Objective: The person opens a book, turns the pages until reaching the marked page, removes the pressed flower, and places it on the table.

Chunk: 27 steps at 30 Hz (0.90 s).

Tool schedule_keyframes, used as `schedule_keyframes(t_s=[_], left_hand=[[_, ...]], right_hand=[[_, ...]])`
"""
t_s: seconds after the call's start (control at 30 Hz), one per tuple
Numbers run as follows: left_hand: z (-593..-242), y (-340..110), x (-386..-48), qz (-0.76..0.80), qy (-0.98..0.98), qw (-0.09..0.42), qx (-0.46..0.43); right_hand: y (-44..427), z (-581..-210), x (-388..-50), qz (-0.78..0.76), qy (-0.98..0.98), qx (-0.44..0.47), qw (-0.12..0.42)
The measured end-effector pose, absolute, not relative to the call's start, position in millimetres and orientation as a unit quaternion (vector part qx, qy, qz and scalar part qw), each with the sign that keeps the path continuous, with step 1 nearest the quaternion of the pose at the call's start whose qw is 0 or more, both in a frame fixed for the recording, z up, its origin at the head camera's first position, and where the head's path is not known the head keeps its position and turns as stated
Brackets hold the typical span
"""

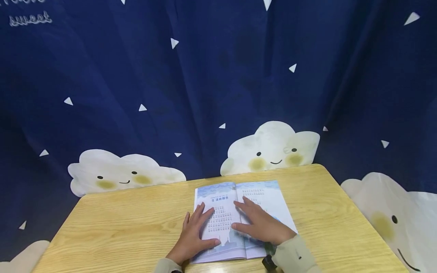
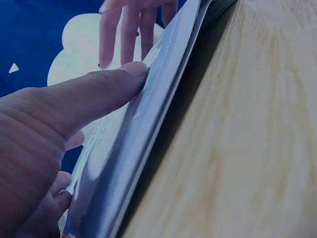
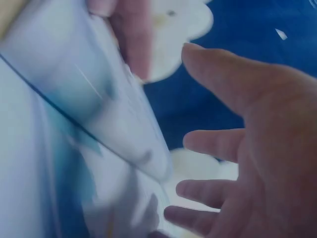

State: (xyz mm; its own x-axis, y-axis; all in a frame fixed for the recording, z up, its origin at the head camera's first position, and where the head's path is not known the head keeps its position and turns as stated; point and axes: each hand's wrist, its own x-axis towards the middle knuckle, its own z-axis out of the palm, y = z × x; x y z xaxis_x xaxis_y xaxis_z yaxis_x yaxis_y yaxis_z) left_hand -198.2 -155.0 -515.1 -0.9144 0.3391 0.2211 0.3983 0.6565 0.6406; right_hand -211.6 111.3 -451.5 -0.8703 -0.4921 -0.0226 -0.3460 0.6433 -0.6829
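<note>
An open book (image 1: 222, 242) with printed text and blue pictures lies on the wooden table in the head view. The left hand (image 1: 194, 237) rests on its left page with fingers spread; in the left wrist view the thumb of the left hand (image 2: 64, 114) touches the page near the lower edge of the book (image 2: 143, 129). Over the right page and the centre fold is the right hand (image 1: 261, 223), its fingers spread. In the right wrist view the right hand (image 3: 257, 139) has straight, parted fingers beside the book (image 3: 119, 148), holding nothing.
The wooden table (image 1: 136, 223) extends on both sides of the book. Behind it hangs a dark blue curtain (image 1: 205, 83) with white triangles and smiling clouds. A dark band (image 1: 269, 262) is at the right wrist, by the sleeve (image 1: 294, 254).
</note>
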Motion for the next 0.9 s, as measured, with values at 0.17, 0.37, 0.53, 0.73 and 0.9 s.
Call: schedule_keyframes(t_s=[0.17,0.37,0.53,0.73,0.9], left_hand=[[-514,-156,-199,-0.356,-0.913,0.047,-0.196],[-514,-155,-197,-0.351,-0.916,0.032,-0.193],[-514,-155,-197,-0.344,-0.916,0.039,-0.201],[-515,-155,-197,-0.343,-0.914,0.042,-0.212],[-515,-155,-197,-0.339,-0.915,0.041,-0.213]], right_hand=[[137,-447,-223,-0.367,0.911,-0.165,0.088],[163,-448,-228,-0.346,0.928,-0.109,0.081],[172,-452,-229,-0.324,0.937,-0.105,0.077],[175,-458,-228,-0.294,0.947,-0.106,0.079],[178,-464,-230,-0.289,0.949,-0.095,0.082]])
